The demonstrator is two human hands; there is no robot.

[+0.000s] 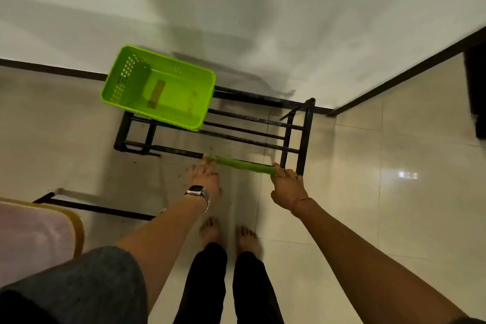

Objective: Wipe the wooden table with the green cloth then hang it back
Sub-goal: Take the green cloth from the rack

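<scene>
The green cloth lies folded over the front bar of a black metal rack that stands on the floor against the wall. My left hand holds the cloth's left end at the bar, a watch on its wrist. My right hand grips the cloth's right end beside the rack's right post. The wooden table is not in view.
A bright green plastic basket sits on the rack's left top. A pink cushioned seat with a wooden rim is at the lower left, with a black frame bar behind it. My bare feet stand on the tiled floor.
</scene>
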